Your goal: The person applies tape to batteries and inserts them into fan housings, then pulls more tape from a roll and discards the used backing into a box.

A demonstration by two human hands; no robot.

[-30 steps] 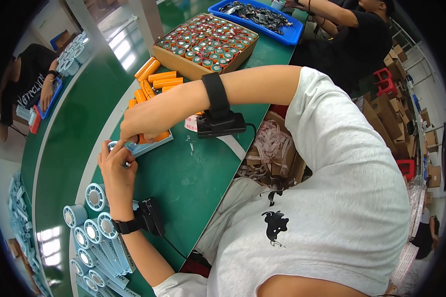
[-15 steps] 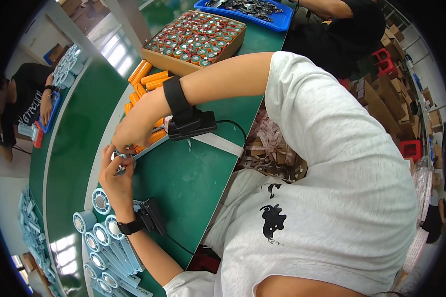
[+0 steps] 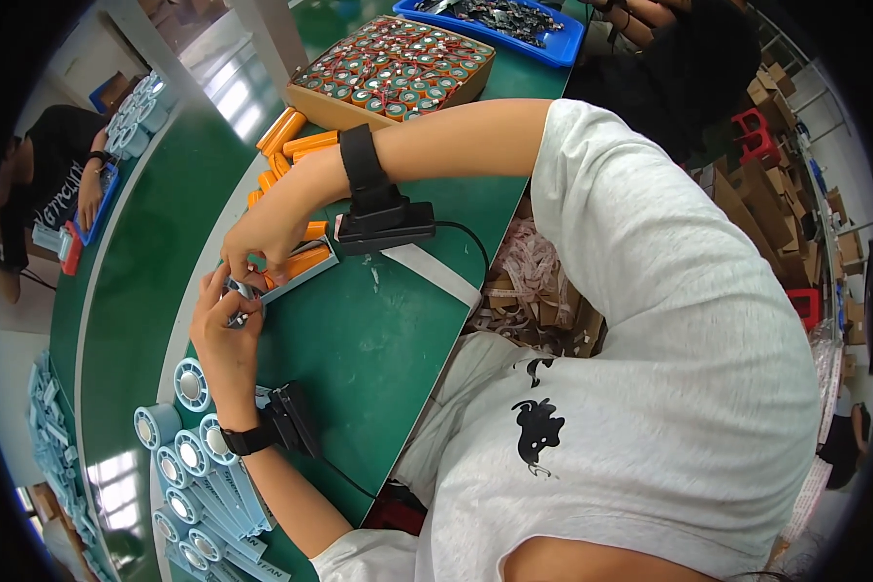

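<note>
My left hand (image 3: 228,335) grips the head end of a light-blue handheld fan casing (image 3: 306,280), its fingers curled round it. The casing lies open, and an orange cylindrical battery (image 3: 308,260) sits in its long handle. Over the same end bends my right hand (image 3: 272,228), thumb and fingers pinched together close to the battery's near end. What those fingertips hold is too small and partly covered to make out. Much of the fan's head is hidden behind my fingers. Each of my wrists carries a black strap with a small black device and cable.
Loose orange batteries (image 3: 281,131) lie beyond my right hand, before a cardboard box (image 3: 398,73) packed with wired batteries. A blue tray (image 3: 563,44) of small dark parts stands farther off. Several light-blue fans (image 3: 192,385) lie beside my left forearm. Co-workers sit across and at the side.
My right hand has lifted and shifted slightly, baring more of the battery and the casing's handle. My left hand keeps its grip. The view has shifted a little.
</note>
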